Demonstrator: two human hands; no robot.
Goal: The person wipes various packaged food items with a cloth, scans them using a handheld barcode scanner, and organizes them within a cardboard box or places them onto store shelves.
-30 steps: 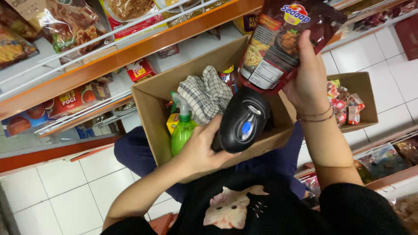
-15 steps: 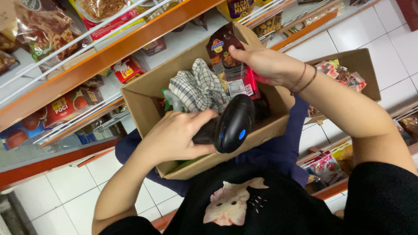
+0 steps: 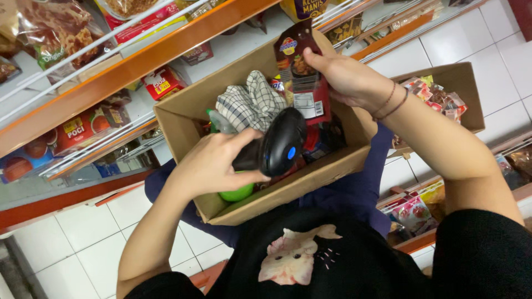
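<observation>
Currently: right hand [image 3: 346,77] pinches dark-red snack pouch [image 3: 305,69] by its edge — light, crinkly, pliable; left hand [image 3: 213,163] grips black handheld scanner [image 3: 280,144] over cardboard box [image 3: 332,169].

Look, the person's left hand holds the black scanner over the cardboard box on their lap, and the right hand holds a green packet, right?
Not quite. In the head view the packet in the right hand is dark red, not green. The rest is right: the left hand holds the black scanner over the cardboard box on their lap.
</observation>
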